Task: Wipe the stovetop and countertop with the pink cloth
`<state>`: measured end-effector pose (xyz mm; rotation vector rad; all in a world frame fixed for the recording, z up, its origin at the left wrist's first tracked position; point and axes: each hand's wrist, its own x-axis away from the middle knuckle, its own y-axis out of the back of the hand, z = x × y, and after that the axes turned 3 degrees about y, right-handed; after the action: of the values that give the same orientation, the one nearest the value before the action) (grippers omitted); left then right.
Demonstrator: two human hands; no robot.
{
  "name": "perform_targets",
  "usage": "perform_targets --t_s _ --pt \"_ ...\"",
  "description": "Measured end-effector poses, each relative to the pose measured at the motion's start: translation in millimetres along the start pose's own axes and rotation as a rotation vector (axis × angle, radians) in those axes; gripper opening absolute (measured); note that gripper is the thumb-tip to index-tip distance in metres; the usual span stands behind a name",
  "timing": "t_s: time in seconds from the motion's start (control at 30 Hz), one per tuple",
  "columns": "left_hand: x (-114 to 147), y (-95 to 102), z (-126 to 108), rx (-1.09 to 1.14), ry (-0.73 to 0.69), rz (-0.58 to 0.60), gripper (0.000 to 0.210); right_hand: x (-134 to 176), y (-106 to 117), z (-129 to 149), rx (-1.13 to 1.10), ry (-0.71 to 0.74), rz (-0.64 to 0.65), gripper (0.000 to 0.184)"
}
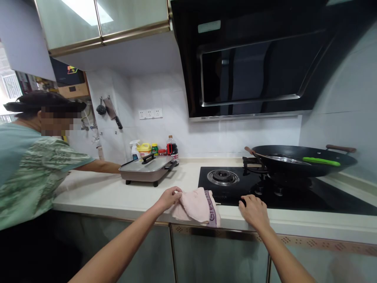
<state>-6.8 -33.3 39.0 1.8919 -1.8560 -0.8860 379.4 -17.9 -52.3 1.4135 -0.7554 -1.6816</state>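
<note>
My left hand [168, 199] pinches the left end of a pale pink towel [194, 205] with a purple patterned border. The towel lies bunched on the front edge of the counter and hangs slightly over it. My right hand [255, 211] rests with fingers spread at the front edge of the black glass gas stove [229, 196], holding nothing. Behind my left hand, an electric pan [138, 175] with a glass lid stands on the counter.
A wok [294, 167] with a green-handled utensil [321, 161] sits on the right burner. Several bottles and jars [144, 149] stand behind the pan. A person [44, 165] at the left reaches behind the pan. A range hood [250, 70] slants overhead. A cleaver [112, 112] hangs on the wall.
</note>
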Motion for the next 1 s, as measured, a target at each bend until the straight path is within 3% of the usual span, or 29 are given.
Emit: perform_targets --t_s 0.17,0.33,0.53,0.63,0.7,0.8,0.93,1.0 --pt "-7.4 -22.7 -8.6 0.167 0.093 -0.041 0.021 0.0 1.5 1.3 -0.003 -0.007 0.004 0.041" --pt "-6.2 -27.6 -22.3 0.21 0.156 -0.043 0.019 0.2 3.4 3.1 -0.01 -0.011 -0.008 0.04" --pt "13.7 -4.9 -13.8 0.004 0.286 0.032 0.014 1.3 2.6 2.4 -0.025 -0.008 -0.026 0.041" --pt "23.6 12.3 -8.6 -0.167 0.322 -0.026 0.023 1.7 1.8 2.5 -0.028 -0.001 -0.04 0.041" --pt "27.4 12.9 -12.1 -0.263 0.294 -0.118 0.036 1.9 1.7 2.7 -0.023 0.002 -0.048 0.041" --pt "27.4 -13.6 -26.6 -0.461 0.173 -0.187 0.058 2.2 1.6 2.7 -0.009 0.001 -0.059 0.04" --pt "17.1 -80.0 -45.1 -0.667 0.077 0.085 0.09 2.1 0.8 2.5 -0.01 0.007 -0.071 0.039" --pt "10.0 -108.9 -50.7 -0.707 0.058 0.121 0.092 1.6 0.4 2.9 -0.001 0.013 -0.066 0.04"
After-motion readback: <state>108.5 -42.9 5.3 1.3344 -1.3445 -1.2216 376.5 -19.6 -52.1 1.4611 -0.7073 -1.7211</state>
